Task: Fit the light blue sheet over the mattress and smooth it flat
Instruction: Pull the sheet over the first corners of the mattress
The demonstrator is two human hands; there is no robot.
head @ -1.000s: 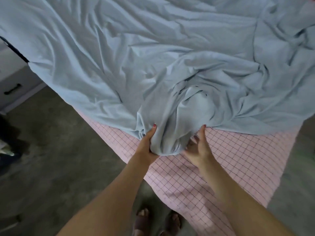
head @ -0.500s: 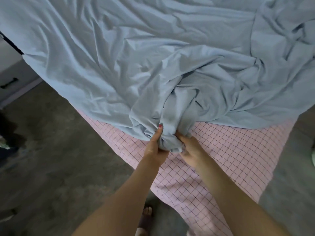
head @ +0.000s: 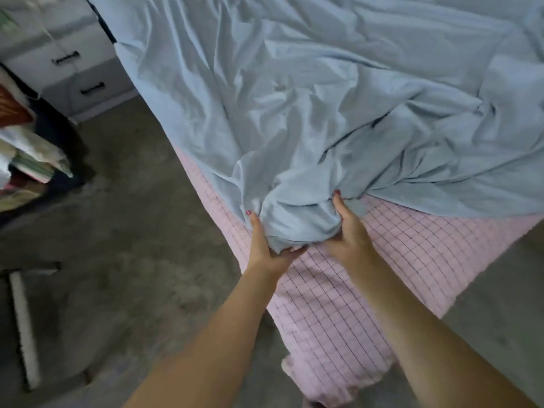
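Note:
The light blue sheet (head: 338,92) lies wrinkled over most of the bed, with its near corner bunched into a lump at the bed's corner. My left hand (head: 265,245) grips the lump from the left and underneath. My right hand (head: 350,231) grips it from the right, thumb up along the cloth. Below the sheet's edge the mattress corner shows, covered in a pink cover with a dark grid (head: 338,304), which hangs down toward the floor.
A grey drawer unit (head: 73,69) with black handles stands at the upper left against the bed. A pile of folded cloth (head: 26,154) sits at the left edge. A white bar (head: 25,328) lies on the grey concrete floor (head: 132,231).
My view has swung to the left, bringing the drawer unit and cloth pile in. Both hands have spread apart on the bunched corner and hold it lower over the mattress corner.

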